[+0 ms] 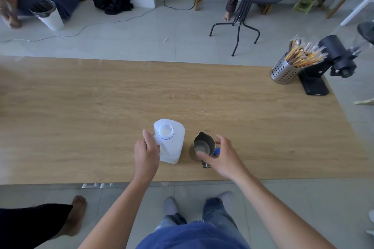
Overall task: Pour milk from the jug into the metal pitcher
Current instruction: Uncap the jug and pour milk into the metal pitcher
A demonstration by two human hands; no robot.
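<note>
Left hand grip is wrapped on the handle of the translucent white plastic milk jug, which stands upright on the light wood table near its front edge, cap off, milk visible through the open neck. Right hand is spread around the small steel metal pitcher, fingers loose; can't tell whether it actually touches the wall, so call that grip released. Pitcher sits just right of the jug, spout pointing away, a shallow pale layer at the bottom. A small blue round cap peeks out under the right palm, beside the pitcher.

Step looks like pre-pour: both vessels on the table, nothing tilted. Next move needs the right hand to steady the pitcher, the left to lift the jug and tip its neck over the pitcher mouth slowly. Wide neck, narrow target.

Further back: perforated steel utensil holder with sticks, black grinder-like device.
</note>
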